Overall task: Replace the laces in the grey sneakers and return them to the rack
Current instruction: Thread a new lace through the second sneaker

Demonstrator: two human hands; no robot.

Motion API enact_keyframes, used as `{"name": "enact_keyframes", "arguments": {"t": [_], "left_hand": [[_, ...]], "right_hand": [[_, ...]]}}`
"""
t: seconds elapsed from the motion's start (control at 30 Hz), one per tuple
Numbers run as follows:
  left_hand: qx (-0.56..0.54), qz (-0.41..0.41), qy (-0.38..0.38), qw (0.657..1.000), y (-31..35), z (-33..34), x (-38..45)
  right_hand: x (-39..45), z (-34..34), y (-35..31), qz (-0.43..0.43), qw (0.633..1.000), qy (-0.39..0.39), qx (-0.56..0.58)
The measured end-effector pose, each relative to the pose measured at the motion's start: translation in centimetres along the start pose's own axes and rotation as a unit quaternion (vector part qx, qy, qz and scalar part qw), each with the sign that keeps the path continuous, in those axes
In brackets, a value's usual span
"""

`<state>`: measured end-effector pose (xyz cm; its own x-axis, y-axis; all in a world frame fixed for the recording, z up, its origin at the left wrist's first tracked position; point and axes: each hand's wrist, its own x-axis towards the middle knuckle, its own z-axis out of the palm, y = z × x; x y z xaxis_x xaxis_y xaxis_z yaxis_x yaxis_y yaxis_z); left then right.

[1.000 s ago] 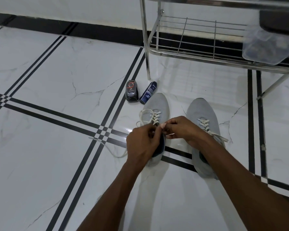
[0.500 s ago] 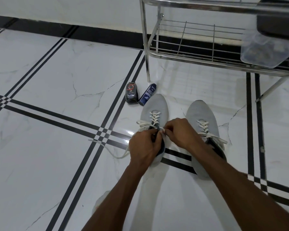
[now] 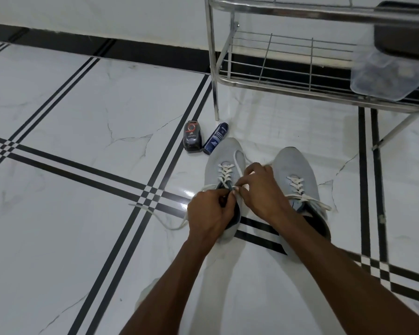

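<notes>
Since a moment ago your right hand (image 3: 264, 189) has drawn a loop of white lace (image 3: 237, 163) farther out; your left hand (image 3: 209, 213) pinches the lace too, over the left grey fabric sneaker (image 3: 218, 160) on the floor near the steel rack (image 3: 276, 81).

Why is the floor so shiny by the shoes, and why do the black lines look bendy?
In the head view, the glossy floor mirrors the light: a bright glare spot sits beside the left sneaker, and the rack reflects faintly beneath itself. The wide-angle lens bows the lines near the edges. The arms cast soft shadows.
</notes>
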<state>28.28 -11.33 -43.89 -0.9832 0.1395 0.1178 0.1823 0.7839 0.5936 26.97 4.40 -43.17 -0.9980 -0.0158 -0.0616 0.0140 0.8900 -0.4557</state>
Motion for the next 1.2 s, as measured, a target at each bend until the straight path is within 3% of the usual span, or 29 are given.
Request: {"name": "enact_keyframes", "arguments": {"t": [0.13,0.27,0.33,0.43,0.5,0.63,0.77,0.9,1.07,1.2], "left_hand": [[-0.010,-0.001,-0.003,1.000,-0.2,0.2,-0.2],[-0.049,-0.012,0.006,0.999,-0.3,0.2,-0.3],[-0.077,-0.056,0.041,0.995,-0.1,-0.2,-0.3],[-0.070,-0.144,0.089,0.983,-0.3,-0.6,-0.2],[-0.088,-0.187,0.077,0.975,-0.8,-0.6,0.2],[-0.258,-0.285,0.021,0.923,-1.8,-0.3,1.3],[-0.349,-0.309,0.011,0.884,-1.6,0.1,2.0],[-0.353,-0.315,0.022,0.881,-1.5,-0.1,2.7],[-0.334,-0.325,-0.019,0.884,-1.9,0.1,2.2],[-0.333,-0.295,-0.010,0.895,-1.9,0.3,2.6]], "right_hand": [[0.2,-0.3,1.3,0.069,0.988,0.116,0.071],[0.2,-0.6,1.6,0.101,0.977,0.136,0.127],[0.2,-1.1,0.7,0.135,0.968,0.163,0.134],[0.4,-1.1,-0.2,0.232,0.954,0.018,0.188],[0.2,-0.4,-0.7,0.276,0.914,-0.065,0.291],[0.3,0.9,-1.4,0.278,0.862,-0.014,0.423],[0.1,1.3,-1.6,0.275,0.866,0.005,0.418],[-0.1,1.7,-1.5,0.270,0.862,0.007,0.430],[-0.1,1.9,-1.4,0.278,0.852,0.012,0.444],[-0.2,1.9,-1.4,0.272,0.856,0.011,0.441]]}}
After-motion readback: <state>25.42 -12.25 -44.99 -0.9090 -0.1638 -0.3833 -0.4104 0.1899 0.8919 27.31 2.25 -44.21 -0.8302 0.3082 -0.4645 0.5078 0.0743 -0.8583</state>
